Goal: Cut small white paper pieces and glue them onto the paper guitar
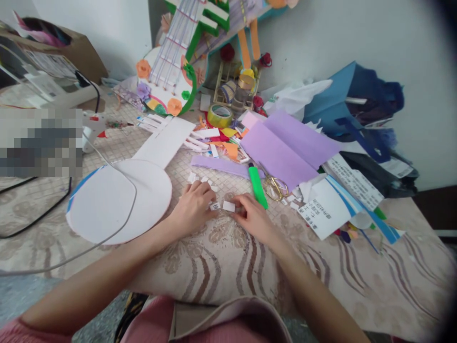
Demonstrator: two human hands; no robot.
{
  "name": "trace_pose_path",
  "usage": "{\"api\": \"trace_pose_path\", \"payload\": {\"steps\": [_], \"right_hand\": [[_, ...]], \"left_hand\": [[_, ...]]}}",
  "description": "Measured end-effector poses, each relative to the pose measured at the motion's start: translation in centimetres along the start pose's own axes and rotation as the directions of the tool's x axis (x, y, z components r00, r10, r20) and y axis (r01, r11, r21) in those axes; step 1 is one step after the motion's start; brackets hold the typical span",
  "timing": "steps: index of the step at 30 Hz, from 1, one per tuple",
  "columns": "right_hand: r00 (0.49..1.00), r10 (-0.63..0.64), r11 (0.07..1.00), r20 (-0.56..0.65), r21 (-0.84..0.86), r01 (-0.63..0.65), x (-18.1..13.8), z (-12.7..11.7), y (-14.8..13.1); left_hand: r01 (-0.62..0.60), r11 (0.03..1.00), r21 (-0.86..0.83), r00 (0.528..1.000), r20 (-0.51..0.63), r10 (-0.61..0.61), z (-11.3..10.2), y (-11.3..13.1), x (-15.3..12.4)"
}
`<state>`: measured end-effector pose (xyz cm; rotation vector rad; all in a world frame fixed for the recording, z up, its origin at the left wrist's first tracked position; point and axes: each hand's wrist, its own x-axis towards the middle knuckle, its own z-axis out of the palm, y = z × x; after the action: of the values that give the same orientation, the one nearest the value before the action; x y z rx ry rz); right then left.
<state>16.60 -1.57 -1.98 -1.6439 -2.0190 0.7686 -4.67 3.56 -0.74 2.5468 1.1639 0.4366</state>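
- The left hand [196,202] is just right of the white disc [103,205], fingertips at a small printed piece [214,206]; whether they pinch it or merely touch it, I cannot tell.
- The right hand [253,219], farther right of the disc, has thumb and fingers clamped on a small white piece [229,206].
- A grey cable [135,193] crosses the disc.
- Well right of the disc lie a purple strip [221,164] and scissors [274,181].

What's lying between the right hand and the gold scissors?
A long green object with a dark end lies between them, as the head view shows.
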Motion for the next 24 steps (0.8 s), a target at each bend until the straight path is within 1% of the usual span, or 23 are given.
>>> {"api": "trace_pose_path", "payload": {"steps": [3,5,7,9,11,16,19,21,24], "right_hand": [[0.999,-0.033,0.999,0.02,-0.032,0.034,0.1,-0.1,-0.4],[0.998,-0.059,0.997,0.028,-0.038,0.06,0.1,-0.3,-0.5],[0.997,-0.078,0.996,0.026,-0.046,0.08,0.0,-0.4,-0.5],[0.996,-0.085,0.995,0.024,-0.05,0.086,0.0,-0.4,-0.3],[0.996,-0.082,0.996,0.025,-0.034,0.083,0.0,-0.3,-0.2],[0.999,-0.042,0.999,0.011,-0.015,0.042,0.0,-0.1,-0.3],[1.0,-0.023,0.999,0.002,-0.034,0.023,0.1,0.0,-0.5],[1.0,-0.028,0.999,-0.004,-0.028,0.028,0.1,0.0,-0.4],[0.999,-0.041,0.999,-0.018,0.017,0.041,0.0,0.0,0.0]], "left_hand": [[-0.033,0.999,0.016,0.999,0.024,0.033,-0.5,-0.4,0.1],[-0.048,0.999,0.014,0.999,0.02,0.048,-1.0,-1.0,0.2],[-0.008,1.0,0.03,0.999,-0.042,0.01,-1.3,-1.5,0.5],[0.063,0.996,0.055,0.99,-0.127,-0.056,-1.2,-1.9,0.9],[0.104,0.992,0.073,0.983,-0.161,-0.091,-0.8,-2.0,1.5],[0.045,0.995,0.086,0.996,-0.076,-0.038,0.2,-1.8,2.3],[0.054,0.997,0.05,0.993,-0.109,-0.048,0.0,-1.6,2.2],[0.043,0.999,-0.016,0.989,-0.139,-0.045,-0.2,-1.2,1.9],[-0.048,0.988,-0.146,0.995,-0.089,0.035,-0.2,-0.2,1.3]]}}
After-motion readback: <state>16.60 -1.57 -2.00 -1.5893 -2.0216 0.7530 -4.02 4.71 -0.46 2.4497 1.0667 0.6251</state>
